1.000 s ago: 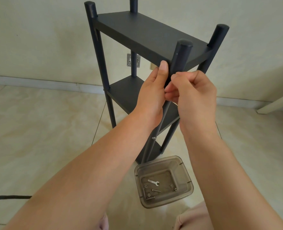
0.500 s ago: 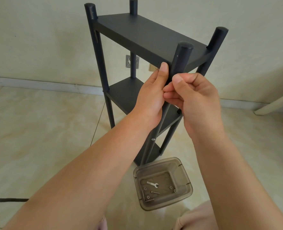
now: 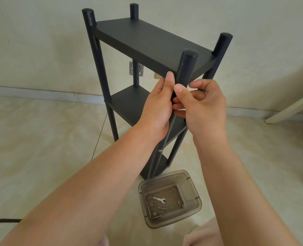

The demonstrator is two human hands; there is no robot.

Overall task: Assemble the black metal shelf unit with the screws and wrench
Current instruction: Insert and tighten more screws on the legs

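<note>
The black shelf unit point(image 3: 147, 39) stands upright on the tiled floor, with three boards between four round posts. My left hand point(image 3: 158, 105) grips the near right post point(image 3: 186, 68) just under the top board, thumb up along the post. My right hand point(image 3: 200, 105) is at the same spot, its thumb and fingers pinching something small against the post; what it pinches is hidden. A silver screw head point(image 3: 160, 150) shows lower on that post. A small silver wrench point(image 3: 159, 199) lies in a clear tub point(image 3: 195, 192) with several nuts and a screw point(image 3: 162, 208).
The tub sits on the floor right in front of the shelf's base, near my knees point(image 3: 200, 235). A wall point(image 3: 40, 41) with a metal plate point(image 3: 136, 68) stands close behind the shelf. A pale furniture leg point(image 3: 292, 107) lies at the right; a black cable point(image 3: 3, 220) at the left.
My right hand's fingers have turned slightly at the post, the thumb now lower beside my left thumb. The view dropped a little. The shelf and my left hand have stayed put.
</note>
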